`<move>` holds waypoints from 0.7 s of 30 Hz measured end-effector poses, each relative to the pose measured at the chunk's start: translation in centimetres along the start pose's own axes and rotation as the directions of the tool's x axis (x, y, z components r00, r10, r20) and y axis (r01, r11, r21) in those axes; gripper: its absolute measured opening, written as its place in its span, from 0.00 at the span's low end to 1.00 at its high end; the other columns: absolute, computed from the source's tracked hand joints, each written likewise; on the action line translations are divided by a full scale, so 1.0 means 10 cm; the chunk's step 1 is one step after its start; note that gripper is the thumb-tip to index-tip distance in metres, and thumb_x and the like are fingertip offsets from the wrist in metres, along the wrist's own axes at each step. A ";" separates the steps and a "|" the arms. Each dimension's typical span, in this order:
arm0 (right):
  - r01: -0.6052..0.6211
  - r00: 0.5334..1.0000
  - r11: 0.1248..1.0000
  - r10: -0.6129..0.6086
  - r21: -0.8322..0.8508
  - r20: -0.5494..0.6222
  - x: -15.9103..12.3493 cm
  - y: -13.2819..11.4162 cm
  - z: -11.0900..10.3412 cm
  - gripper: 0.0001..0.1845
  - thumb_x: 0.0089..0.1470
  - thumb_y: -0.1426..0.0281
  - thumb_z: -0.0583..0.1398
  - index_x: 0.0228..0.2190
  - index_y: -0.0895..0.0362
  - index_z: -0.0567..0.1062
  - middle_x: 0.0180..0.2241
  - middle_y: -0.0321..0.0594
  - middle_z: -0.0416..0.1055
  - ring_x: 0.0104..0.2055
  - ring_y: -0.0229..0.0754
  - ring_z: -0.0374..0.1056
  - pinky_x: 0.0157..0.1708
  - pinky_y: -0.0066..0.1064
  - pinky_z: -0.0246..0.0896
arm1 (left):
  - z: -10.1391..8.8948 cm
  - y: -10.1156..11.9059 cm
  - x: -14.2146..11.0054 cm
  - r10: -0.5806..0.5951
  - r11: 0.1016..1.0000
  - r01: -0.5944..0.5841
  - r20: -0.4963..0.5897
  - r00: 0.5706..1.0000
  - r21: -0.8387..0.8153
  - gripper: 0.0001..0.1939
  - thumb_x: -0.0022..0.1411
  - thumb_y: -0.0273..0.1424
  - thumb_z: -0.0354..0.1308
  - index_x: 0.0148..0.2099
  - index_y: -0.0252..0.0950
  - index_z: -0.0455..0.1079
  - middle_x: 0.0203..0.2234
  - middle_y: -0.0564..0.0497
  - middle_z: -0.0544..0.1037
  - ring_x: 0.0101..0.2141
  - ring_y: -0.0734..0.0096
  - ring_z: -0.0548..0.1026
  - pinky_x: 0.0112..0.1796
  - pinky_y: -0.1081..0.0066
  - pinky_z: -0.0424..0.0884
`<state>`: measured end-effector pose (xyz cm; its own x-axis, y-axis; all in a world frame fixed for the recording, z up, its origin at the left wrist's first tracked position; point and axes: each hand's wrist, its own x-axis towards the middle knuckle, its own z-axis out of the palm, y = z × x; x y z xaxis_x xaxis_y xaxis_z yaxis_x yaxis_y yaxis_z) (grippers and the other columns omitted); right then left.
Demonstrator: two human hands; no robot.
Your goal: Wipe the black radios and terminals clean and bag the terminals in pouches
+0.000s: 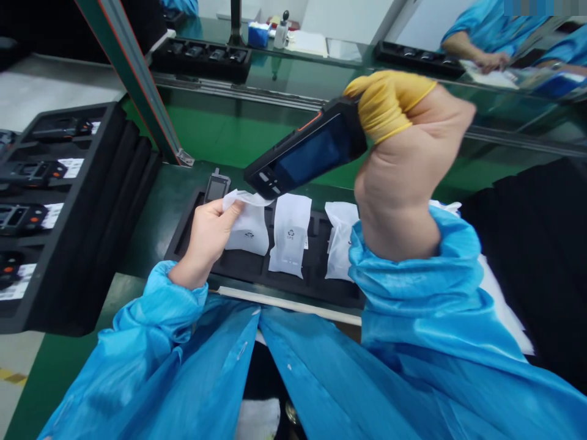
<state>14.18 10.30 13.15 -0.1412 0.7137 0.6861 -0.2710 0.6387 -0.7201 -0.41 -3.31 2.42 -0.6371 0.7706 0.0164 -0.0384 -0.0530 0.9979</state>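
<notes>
Blue sleeves (pixel 422 299) flank a tilted, black, orange-trimmed device (pixel 312 156).

Handset (pixel 300 146) matt plastic w/ glossy scrn (pixel 314 153), pouch (pixel 250 232) smooth translucent film, tray (pixel 314 292) matt foam-like

The right hand (pixel 408 119), yellow covers on its fingers, has a tilted black handheld device (pixel 314 153) in its grip, the lower end just by the mouth of a white pouch (pixel 247 233) that the left hand (pixel 208 235) pinches. Two more pouches (pixel 290 235) lie in a black tray (pixel 315 260) on the green surface (pixel 149 214).
</notes>
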 end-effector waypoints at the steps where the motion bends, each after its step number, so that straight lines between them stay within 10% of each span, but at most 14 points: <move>1: 0.008 1.000 1.000 -0.009 -0.008 -0.023 0.01 -0.03 0.00 0.03 0.45 0.67 0.67 0.23 0.51 0.83 0.25 0.22 0.76 0.36 0.33 0.76 0.44 0.26 0.65 | 0.00 0.00 0.00 0.001 1.000 -0.001 0.007 1.000 0.004 0.23 0.45 0.51 0.69 0.21 0.35 0.73 0.17 0.55 0.70 0.21 0.76 0.65 0.24 0.73 0.60; 7: -0.048 0.995 0.997 0.053 0.058 -0.090 -0.01 -0.13 0.07 0.10 0.34 0.58 0.71 0.21 0.49 0.83 0.24 0.22 0.76 0.33 0.30 0.75 0.41 0.21 0.69 | 0.06 0.04 -0.03 0.003 1.000 -0.003 0.028 1.000 -0.021 0.16 0.42 0.42 0.73 0.29 0.36 0.78 0.24 0.52 0.78 0.27 0.69 0.73 0.29 0.71 0.68; 21: -0.079 0.995 0.995 0.083 -0.062 0.062 -0.10 -0.08 -0.02 0.08 0.49 0.74 0.66 0.24 0.50 0.83 0.25 0.24 0.77 0.32 0.29 0.73 0.38 0.21 0.68 | 0.05 0.04 -0.03 -0.029 1.000 0.029 0.099 0.995 -0.002 0.24 0.43 0.53 0.70 0.21 0.36 0.73 0.16 0.54 0.71 0.21 0.75 0.65 0.24 0.73 0.63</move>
<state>14.72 9.11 13.00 -0.2214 0.7450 0.6293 -0.1992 0.5972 -0.7770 0.17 -3.28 2.85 -0.5566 0.8307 -0.0062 -0.0582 -0.0316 0.9978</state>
